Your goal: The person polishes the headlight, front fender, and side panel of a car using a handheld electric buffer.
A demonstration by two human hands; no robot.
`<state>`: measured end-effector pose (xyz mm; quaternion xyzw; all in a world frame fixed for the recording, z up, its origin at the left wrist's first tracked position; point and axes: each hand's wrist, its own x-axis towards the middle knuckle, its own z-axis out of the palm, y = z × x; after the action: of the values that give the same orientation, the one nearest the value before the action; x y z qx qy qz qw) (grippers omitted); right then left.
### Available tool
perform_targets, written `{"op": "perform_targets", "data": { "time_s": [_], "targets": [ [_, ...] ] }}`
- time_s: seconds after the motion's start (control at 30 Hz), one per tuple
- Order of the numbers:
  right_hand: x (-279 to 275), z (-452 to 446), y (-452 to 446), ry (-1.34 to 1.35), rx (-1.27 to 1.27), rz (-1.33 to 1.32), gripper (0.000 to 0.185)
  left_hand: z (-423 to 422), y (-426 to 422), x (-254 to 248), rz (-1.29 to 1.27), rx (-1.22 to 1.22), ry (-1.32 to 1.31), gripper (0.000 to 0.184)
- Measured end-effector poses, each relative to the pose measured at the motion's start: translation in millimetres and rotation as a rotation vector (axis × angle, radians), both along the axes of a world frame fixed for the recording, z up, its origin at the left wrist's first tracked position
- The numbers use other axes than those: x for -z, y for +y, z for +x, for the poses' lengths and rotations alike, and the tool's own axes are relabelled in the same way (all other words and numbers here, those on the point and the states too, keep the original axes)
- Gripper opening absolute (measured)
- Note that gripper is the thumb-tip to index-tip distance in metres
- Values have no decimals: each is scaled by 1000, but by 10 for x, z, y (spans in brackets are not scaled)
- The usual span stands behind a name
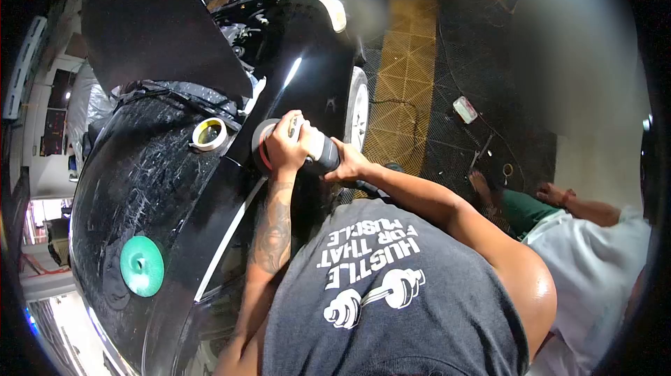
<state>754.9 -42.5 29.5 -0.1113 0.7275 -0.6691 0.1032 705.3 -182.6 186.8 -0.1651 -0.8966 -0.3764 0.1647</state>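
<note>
A polisher [323, 151] with a dark round pad edged in red is held against the black car's fender [297, 93]. My left hand [288, 144] is closed over its head, just above the pad. Around the rear of its body, my right hand [347, 161] is closed. To the left, a roll of masking tape [209, 135] rests at the base of the windshield [150, 166]. A green round pad [142, 266] lies lower on the glass, partly over a dark cloth [115, 282]. The pad's contact face is hidden.
The raised hood [154, 26] stands at the upper left. A front wheel [359, 109] is beside the fender. Another person in a white shirt [594, 254] sits at the right. A cable and a small red-and-white box [465, 110] lie on the tiled floor [402, 61].
</note>
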Motion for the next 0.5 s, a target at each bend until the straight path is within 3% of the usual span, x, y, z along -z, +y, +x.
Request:
{"op": "perform_targets", "data": {
  "time_s": [0.1,0.13,0.17,0.2,0.3,0.37,0.5],
  "targets": [
    [119,-90,31,-105,30,-21,94,-124,144,-63,-146,-36,-92,33],
    [-184,-54,82,-119,57,279,94,-172,156,-34,-200,-71,-150,36],
    [59,-103,9,-133,77,263,94,-288,148,205,88,39,-151,37],
    [272,-129,-54,43,213,328,94,-359,151,323,162,77,-120,39],
    [103,-216,38,-190,258,124,89,-41,205,180,62,64,280,36],
    [-41,-290,194,-272,283,-57,82,286,165,318,339,78,65,25],
    [-400,-162,379,-301,306,-135,64,925,69,480,128,4,-593,35]
  ]
}}
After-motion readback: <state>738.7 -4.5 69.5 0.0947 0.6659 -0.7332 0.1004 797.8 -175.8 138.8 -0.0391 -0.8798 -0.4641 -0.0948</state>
